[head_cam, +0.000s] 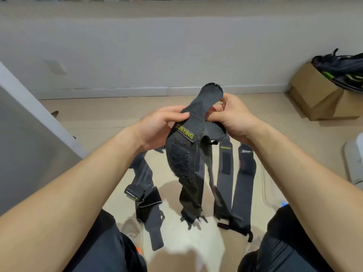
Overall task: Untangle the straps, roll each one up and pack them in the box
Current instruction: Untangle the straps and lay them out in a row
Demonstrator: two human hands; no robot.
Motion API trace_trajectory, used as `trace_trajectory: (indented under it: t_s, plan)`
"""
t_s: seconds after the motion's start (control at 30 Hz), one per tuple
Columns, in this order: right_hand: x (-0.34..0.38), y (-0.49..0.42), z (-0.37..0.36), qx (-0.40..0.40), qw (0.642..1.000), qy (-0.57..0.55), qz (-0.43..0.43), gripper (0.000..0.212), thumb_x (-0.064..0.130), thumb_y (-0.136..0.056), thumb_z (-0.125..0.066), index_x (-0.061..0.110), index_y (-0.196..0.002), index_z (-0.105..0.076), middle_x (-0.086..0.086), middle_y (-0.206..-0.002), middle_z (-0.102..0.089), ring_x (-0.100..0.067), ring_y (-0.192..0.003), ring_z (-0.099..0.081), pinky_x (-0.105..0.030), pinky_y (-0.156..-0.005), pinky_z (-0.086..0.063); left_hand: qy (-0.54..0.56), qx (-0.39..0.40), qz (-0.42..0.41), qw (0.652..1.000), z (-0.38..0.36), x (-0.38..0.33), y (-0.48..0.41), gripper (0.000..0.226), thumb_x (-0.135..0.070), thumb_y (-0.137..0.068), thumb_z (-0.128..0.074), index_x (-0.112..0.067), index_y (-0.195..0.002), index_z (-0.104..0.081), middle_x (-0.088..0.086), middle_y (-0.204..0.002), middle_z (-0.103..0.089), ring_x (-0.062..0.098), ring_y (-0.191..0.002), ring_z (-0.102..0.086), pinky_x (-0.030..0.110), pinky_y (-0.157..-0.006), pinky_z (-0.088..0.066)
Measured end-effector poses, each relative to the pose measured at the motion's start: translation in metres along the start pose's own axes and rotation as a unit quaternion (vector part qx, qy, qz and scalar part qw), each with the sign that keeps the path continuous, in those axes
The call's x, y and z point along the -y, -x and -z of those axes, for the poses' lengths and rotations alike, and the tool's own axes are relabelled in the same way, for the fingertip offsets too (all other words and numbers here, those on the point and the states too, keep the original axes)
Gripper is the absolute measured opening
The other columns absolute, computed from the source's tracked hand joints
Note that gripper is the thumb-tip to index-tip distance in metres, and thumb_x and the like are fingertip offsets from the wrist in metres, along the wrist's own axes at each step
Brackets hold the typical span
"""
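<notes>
Both grips closed on the held strap (183, 160): left hand (157, 126) and right hand (233, 116) pinch its upper end, tail hanging limp above the floor (94, 118). Judged light, soft, floppy, with a clingy hook patch; take it by an end. Count: one held, at least three floor straps (244, 183), one cardboard box (312, 91) far right.

Grey wall (137, 52) with pale skirting (117, 91) meets beige floor (94, 118).
</notes>
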State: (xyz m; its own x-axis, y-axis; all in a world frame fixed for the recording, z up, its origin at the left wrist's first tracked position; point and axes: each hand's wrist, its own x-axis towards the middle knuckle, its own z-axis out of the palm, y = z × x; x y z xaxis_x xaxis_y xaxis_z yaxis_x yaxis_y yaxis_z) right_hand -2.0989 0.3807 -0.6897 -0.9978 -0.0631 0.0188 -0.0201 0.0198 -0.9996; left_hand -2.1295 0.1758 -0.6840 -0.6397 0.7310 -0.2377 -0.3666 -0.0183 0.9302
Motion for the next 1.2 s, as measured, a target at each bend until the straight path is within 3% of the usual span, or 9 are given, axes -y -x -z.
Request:
trace_trajectory:
  t_s: [0.07,0.23,0.33,0.43,0.63,0.8,0.97,1.07,1.2]
  plan:
    - [-0.003,0.000,0.002,0.005,0.999,0.030,0.012,0.024,-0.018,-0.079,-0.068,0.006,-0.084,-0.063,0.009,-0.063,-0.070,-0.005,-0.064,-0.067,-0.022,-0.065,-0.054,-0.001,0.010,-0.001,1.000,-0.002,0.003,-0.006,0.050,-0.011,-0.094,-0.054,0.005,-0.142,-0.050,0.015,-0.112,-0.068,0.027,-0.100,-0.067,0.032,-0.088,-0.058]
    - [-0.004,-0.006,0.005,-0.006,0.998,0.049,-0.049,0.023,0.025,-0.073,-0.072,0.013,-0.091,-0.063,0.005,-0.063,-0.064,-0.009,-0.052,-0.053,-0.025,-0.052,-0.037,0.015,0.003,-0.043,0.999,0.002,0.005,-0.017,0.050,-0.014,-0.094,-0.054,0.012,-0.137,-0.049,0.019,-0.111,-0.065,0.026,-0.096,-0.068,0.035,-0.090,-0.056]
    - [-0.003,-0.005,0.001,0.073,0.993,0.020,-0.087,0.018,0.036,-0.093,-0.065,0.022,-0.083,-0.072,0.004,-0.072,-0.065,-0.010,-0.062,-0.052,-0.026,-0.059,-0.035,0.028,-0.016,-0.076,0.997,0.011,0.001,-0.021,0.022,-0.011,-0.100,-0.052,0.002,-0.115,-0.061,0.011,-0.096,-0.072,0.021,-0.086,-0.072,0.032,-0.083,-0.060]
    - [-0.008,-0.007,0.000,0.122,0.986,0.021,-0.112,0.025,0.045,-0.089,-0.063,0.025,-0.074,-0.070,0.005,-0.072,-0.057,-0.010,-0.064,-0.044,-0.030,-0.062,-0.031,0.018,-0.020,-0.089,0.996,0.021,-0.003,-0.023,0.016,-0.014,-0.101,-0.052,-0.003,-0.105,-0.061,0.013,-0.097,-0.070,0.022,-0.086,-0.071,0.032,-0.084,-0.060]
    - [-0.012,-0.014,0.026,0.128,0.987,-0.027,-0.093,0.023,0.039,-0.070,-0.081,0.020,-0.083,-0.080,0.004,-0.088,-0.076,-0.011,-0.087,-0.068,-0.031,-0.089,-0.047,-0.025,-0.049,-0.052,0.997,0.028,-0.008,-0.024,0.016,-0.015,-0.093,-0.051,-0.005,-0.098,-0.063,0.006,-0.081,-0.071,0.016,-0.072,-0.070,0.026,-0.070,-0.059]
    - [-0.001,-0.015,0.046,0.076,0.992,-0.073,-0.072,0.017,0.019,-0.084,-0.074,0.020,-0.068,-0.071,0.000,-0.054,-0.061,-0.015,-0.052,-0.060,-0.028,-0.066,-0.052,-0.034,-0.096,-0.054,0.993,0.040,-0.013,-0.022,0.019,-0.009,-0.103,-0.045,-0.006,-0.096,-0.062,0.001,-0.074,-0.070,0.013,-0.068,-0.068,0.025,-0.072,-0.058]
    - [0.000,-0.017,0.037,0.033,0.983,-0.170,-0.059,0.009,0.028,-0.082,-0.066,0.021,-0.087,-0.068,0.001,-0.089,-0.068,-0.016,-0.081,-0.062,-0.029,-0.074,-0.042,-0.011,-0.120,-0.071,0.990,0.031,-0.007,-0.025,0.019,-0.008,-0.103,-0.049,-0.001,-0.113,-0.063,0.009,-0.091,-0.073,0.020,-0.082,-0.072,0.029,-0.077,-0.060]
    - [0.001,-0.015,0.016,0.081,0.966,-0.240,-0.041,0.043,0.021,-0.084,-0.069,0.027,-0.126,-0.067,-0.007,-0.120,-0.062,-0.018,-0.098,-0.064,-0.028,-0.080,-0.049,0.019,-0.154,-0.091,0.984,0.024,-0.007,-0.028,0.020,-0.010,-0.104,-0.048,0.000,-0.114,-0.063,0.009,-0.093,-0.074,0.021,-0.086,-0.072,0.032,-0.080,-0.060]
    - [0.001,-0.013,-0.016,-0.052,0.977,-0.207,-0.012,0.063,0.000,-0.091,-0.069,0.032,-0.142,-0.051,-0.001,-0.116,-0.073,-0.016,-0.097,-0.071,-0.028,-0.075,-0.055,0.033,-0.171,-0.101,0.980,0.019,-0.010,-0.030,0.030,-0.013,-0.104,-0.048,0.004,-0.126,-0.060,0.013,-0.102,-0.073,0.024,-0.094,-0.072,0.037,-0.089,-0.059]
